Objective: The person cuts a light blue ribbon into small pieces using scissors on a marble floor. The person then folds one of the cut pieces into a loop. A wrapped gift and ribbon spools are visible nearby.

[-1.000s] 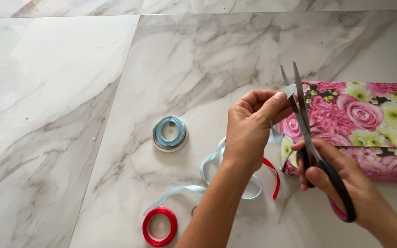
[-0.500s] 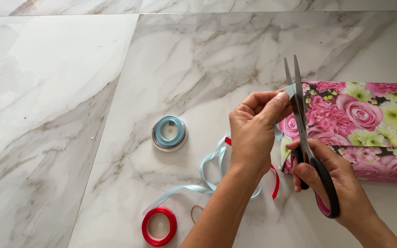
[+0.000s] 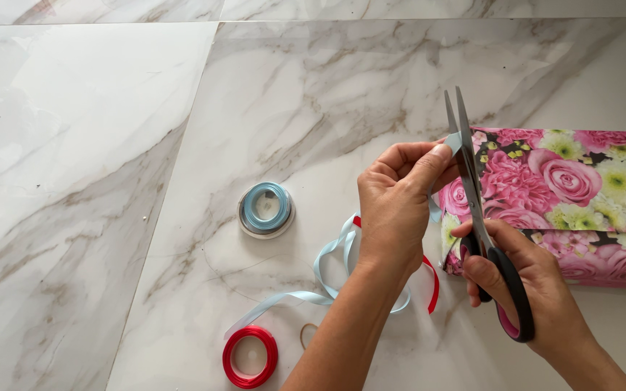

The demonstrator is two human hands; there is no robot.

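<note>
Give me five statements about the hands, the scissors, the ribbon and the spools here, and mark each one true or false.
1. The right hand holds the scissors. True.
2. The left hand pinches the end of a red ribbon at the blades. False: it pinches the light blue ribbon.
3. The red ribbon spool lies nearer the camera than the blue ribbon spool. True.
4. The floral-wrapped box sits on a wooden table. False: it rests on the white marble surface.
5. The scissor blades point toward the person. False: they point away, with the handles in the hand.
</note>
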